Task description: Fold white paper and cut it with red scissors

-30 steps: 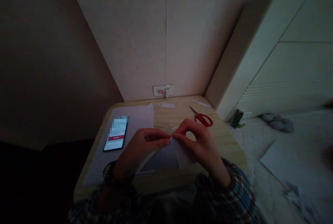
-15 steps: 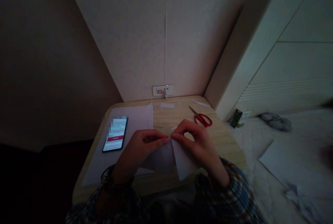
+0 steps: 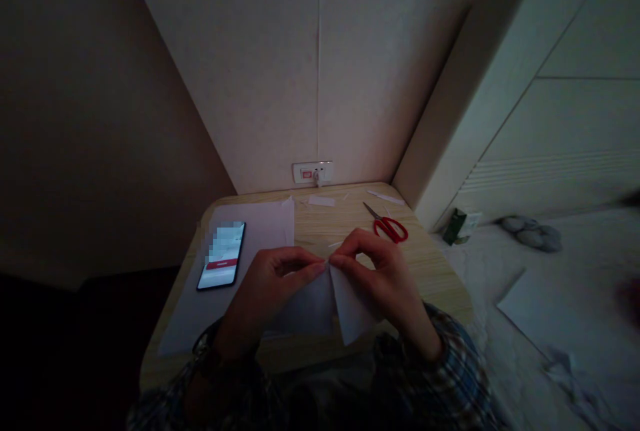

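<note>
My left hand point(image 3: 265, 294) and my right hand point(image 3: 383, 277) meet fingertip to fingertip over a small wooden table point(image 3: 440, 271). Both pinch the top point of a folded white paper point(image 3: 333, 304), which hangs down between them toward my lap. The thumbs and forefingers are pressed together on the paper's tip. Plaid sleeves cover both wrists, and the light is dim.
A lit phone point(image 3: 223, 255) lies on a large white sheet point(image 3: 265, 224) at the table's left. Red-handled scissors point(image 3: 387, 224) lie at the back right, with small paper scraps point(image 3: 321, 201) near a wall socket point(image 3: 313, 172). More paper point(image 3: 550, 311) lies on the bed to the right.
The right flap of the folded paper has swung down a little and lies more spread. Both hands stay pinched at the same spot.
</note>
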A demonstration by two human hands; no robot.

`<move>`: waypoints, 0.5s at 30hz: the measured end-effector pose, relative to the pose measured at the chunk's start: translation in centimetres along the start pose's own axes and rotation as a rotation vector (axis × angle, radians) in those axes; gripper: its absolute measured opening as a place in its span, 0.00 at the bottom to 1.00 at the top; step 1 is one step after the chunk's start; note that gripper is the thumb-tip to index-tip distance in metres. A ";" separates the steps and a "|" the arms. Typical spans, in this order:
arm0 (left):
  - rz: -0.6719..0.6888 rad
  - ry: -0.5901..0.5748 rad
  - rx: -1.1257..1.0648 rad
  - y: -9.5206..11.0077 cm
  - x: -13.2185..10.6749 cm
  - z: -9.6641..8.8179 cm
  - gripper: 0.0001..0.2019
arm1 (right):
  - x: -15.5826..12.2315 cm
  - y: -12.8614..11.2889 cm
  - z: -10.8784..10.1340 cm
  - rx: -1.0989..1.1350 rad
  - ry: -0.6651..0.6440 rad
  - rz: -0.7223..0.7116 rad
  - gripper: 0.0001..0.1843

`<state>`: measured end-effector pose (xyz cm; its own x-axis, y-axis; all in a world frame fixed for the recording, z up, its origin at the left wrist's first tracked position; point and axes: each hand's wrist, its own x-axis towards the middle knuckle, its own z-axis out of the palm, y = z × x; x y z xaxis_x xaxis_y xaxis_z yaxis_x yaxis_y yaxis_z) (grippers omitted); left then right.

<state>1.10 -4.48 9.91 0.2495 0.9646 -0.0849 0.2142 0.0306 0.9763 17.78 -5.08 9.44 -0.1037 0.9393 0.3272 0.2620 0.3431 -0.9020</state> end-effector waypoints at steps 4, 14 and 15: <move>0.027 0.000 0.045 0.0 -0.2 0.0 0.06 | 0.0 0.0 -0.1 -0.026 -0.014 -0.015 0.09; 0.120 -0.001 0.165 -0.1 -0.2 -0.1 0.06 | 0.0 -0.2 -0.2 -0.105 -0.072 -0.069 0.09; 0.122 0.005 0.173 -0.1 -0.3 0.0 0.06 | 0.0 -0.2 -0.1 -0.108 -0.065 -0.067 0.09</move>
<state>0.98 -4.76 9.86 0.2794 0.9596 0.0334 0.3418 -0.1319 0.9305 17.85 -5.17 9.67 -0.1859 0.9128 0.3637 0.3537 0.4075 -0.8419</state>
